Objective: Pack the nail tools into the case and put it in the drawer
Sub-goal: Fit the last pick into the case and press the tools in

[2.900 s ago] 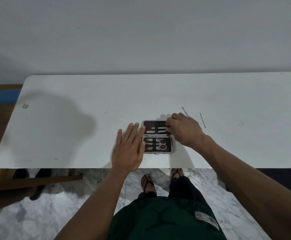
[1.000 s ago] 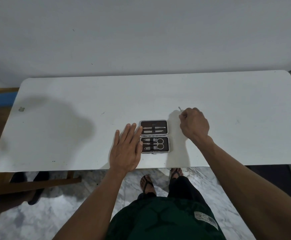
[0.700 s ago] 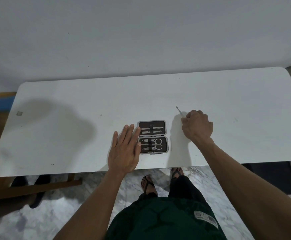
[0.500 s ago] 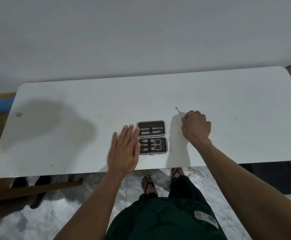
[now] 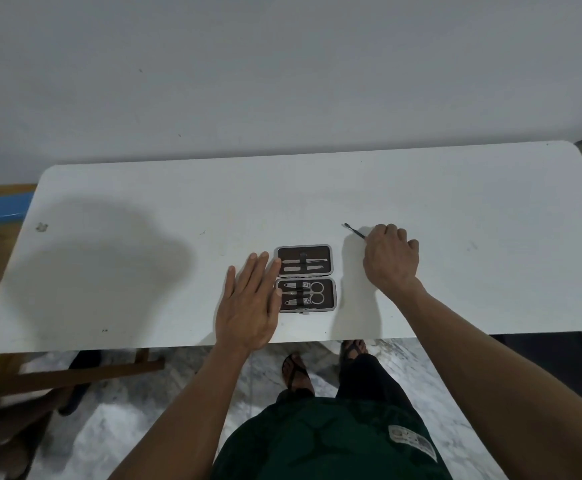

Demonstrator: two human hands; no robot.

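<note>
Lying open on the white counter (image 5: 455,188), case (image 5: 305,277) with strapped tools, left hand (image 5: 249,303) flat, fingers spread, touching its 9 o'clock edge, right hand (image 5: 390,259) at 2 o'clock, fingers curled around thin metal tool (image 5: 353,230), tip projecting toward 10 o'clock.

Your right hand (image 5: 390,259) hides most of the thin tool (image 5: 353,230); the table (image 5: 490,271) runs off the right edge.
</note>
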